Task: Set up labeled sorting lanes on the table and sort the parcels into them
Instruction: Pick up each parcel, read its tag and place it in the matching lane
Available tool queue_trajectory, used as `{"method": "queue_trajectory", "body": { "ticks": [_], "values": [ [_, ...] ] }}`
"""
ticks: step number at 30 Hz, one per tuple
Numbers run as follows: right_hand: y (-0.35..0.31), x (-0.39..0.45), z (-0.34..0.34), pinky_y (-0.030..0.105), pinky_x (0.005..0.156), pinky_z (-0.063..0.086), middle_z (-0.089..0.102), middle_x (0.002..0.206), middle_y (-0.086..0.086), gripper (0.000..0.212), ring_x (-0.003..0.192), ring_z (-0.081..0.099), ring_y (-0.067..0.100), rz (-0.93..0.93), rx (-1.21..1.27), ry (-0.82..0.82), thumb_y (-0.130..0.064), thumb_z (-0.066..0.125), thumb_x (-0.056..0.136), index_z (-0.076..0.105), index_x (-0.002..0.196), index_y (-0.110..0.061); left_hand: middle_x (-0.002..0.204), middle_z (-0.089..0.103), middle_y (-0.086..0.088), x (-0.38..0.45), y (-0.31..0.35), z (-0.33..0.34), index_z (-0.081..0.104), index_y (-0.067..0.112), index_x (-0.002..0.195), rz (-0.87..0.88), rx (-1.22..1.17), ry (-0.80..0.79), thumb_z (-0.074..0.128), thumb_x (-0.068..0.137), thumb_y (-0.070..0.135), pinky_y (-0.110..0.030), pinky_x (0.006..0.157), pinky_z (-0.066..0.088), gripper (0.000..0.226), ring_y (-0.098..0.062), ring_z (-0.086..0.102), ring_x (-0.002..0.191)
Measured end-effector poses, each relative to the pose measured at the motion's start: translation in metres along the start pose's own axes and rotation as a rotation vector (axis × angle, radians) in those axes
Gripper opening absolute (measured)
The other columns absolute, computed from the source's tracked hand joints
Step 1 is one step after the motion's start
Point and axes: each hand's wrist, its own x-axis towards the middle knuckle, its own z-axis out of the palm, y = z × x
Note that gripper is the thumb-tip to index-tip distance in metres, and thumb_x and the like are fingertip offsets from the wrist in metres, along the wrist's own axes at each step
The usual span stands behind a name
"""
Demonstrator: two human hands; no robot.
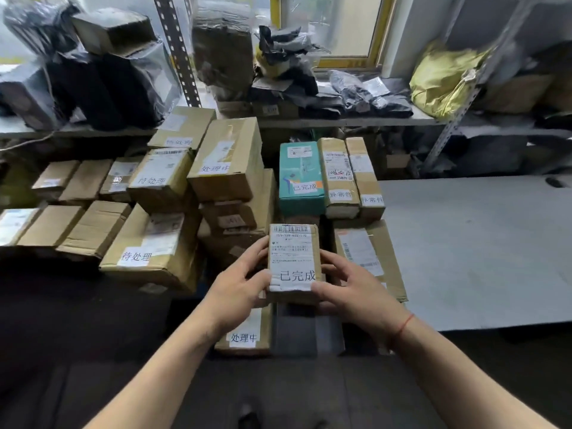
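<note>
Both the left hand and right hand grip a small labelled box above stacked parcels. A bare grey table lies to the right, and cluttered shelves stand below a window.

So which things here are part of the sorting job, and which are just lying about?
Part of the job:
- small parcel gripped by left hand and right hand
- teal parcel
- labeled boxes

Lying about:
- black bags on shelf
- yellow bag

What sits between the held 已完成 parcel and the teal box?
Head view: only a dark gap between the held parcel and the teal box.
</note>
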Motion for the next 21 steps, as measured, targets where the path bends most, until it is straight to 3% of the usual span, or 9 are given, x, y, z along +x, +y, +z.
{"method": "queue_trajectory", "body": {
  "ticks": [5,9,12,16,18,21],
  "values": [
    [0.016,0.038,-0.018,0.035,0.087,0.064,0.065,0.123,-0.016,0.061,0.116,0.067,0.015,0.087,-0.126,-0.006,-0.028,0.071,0.099,0.044,0.15,-0.048,0.137,0.063,0.03,0.042,-0.017,0.025,0.047,0.062,0.141,-0.12,-0.015,-0.003,0.061,0.106,0.022,-0.033,0.083,0.064,0.055,-0.004,0.065,0.123],
    [0.034,0.079,-0.022,0.043,0.09,0.064,0.071,0.123,-0.009,0.064,0.119,0.068,0.019,0.161,-0.167,0.011,-0.023,0.078,0.092,0.051,0.147,-0.04,0.145,0.061,0.022,0.074,-0.029,0.032,0.048,0.058,0.146,-0.148,0.051,0.062,0.061,0.106,0.024,-0.035,0.086,0.065,0.055,-0.005,0.06,0.13],
    [0.046,0.109,-0.025,0.042,0.083,0.066,0.075,0.12,-0.004,0.063,0.11,0.073,0.02,0.211,-0.18,0.031,-0.015,0.076,0.088,0.055,0.147,-0.028,0.15,0.06,0.017,0.099,-0.044,0.032,0.046,0.059,0.146,-0.184,0.127,0.087,0.062,0.099,0.033,-0.044,0.101,0.06,0.056,-0.008,0.056,0.138],
    [0.039,0.126,-0.03,0.042,0.085,0.065,0.078,0.119,0.006,0.039,0.108,0.076,0.027,0.318,0.075,-0.005,-0.001,0.056,0.095,0.067,0.131,-0.014,0.144,0.062,0.021,0.117,-0.045,0.039,0.05,0.051,0.146,-0.198,0.197,0.095,0.059,0.103,0.026,-0.043,0.11,0.053,0.051,-0.006,0.058,0.134],
    [0.033,0.13,-0.033,0.04,0.085,0.063,0.078,0.119,0.011,0.029,0.111,0.074,0.029,0.392,0.227,-0.022,-0.005,0.052,0.1,0.068,0.124,-0.01,0.141,0.064,0.017,0.118,-0.04,0.044,0.048,0.044,0.151,-0.21,0.269,0.099,0.055,0.107,0.019,-0.033,0.109,0.052,0.051,-0.008,0.06,0.131],
    [0.03,0.134,-0.033,0.051,0.093,0.062,0.078,0.116,0.015,0.029,0.111,0.074,0.034,0.506,0.376,-0.041,-0.016,0.05,0.103,0.063,0.13,-0.011,0.142,0.065,0.007,0.122,-0.043,0.05,0.044,0.04,0.152,-0.254,0.357,0.077,0.047,0.106,0.011,-0.032,0.105,0.051,0.055,-0.017,0.061,0.129]
  ]
}}
